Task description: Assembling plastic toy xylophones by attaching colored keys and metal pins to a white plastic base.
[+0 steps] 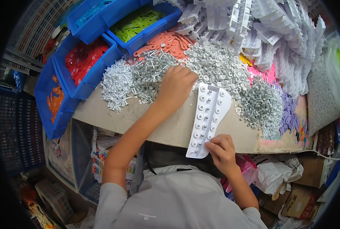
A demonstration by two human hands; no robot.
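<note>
A white plastic panel (222, 105), wide at its far end, lies slanted at the front of the worktable. Round washer-like caps sit in two rows along it, with metal pins standing in the groove between. My right hand (222, 152) is closed in a pinch at the panel's near right edge. My left hand (177, 84) reaches over the border between a pile of metal pins (149, 72) and a heap of grey-white round caps (216, 63). Its fingers are curled downward; the tips are partly hidden, so anything in them cannot be made out.
Blue bins at the left hold red pieces (82, 61), orange pieces (55, 99) and green pieces (137, 23). Small white parts (116, 84) and more metal pins (259, 101) are heaped on the table (112, 120). Stacked white panels (284, 42) rise at the back right.
</note>
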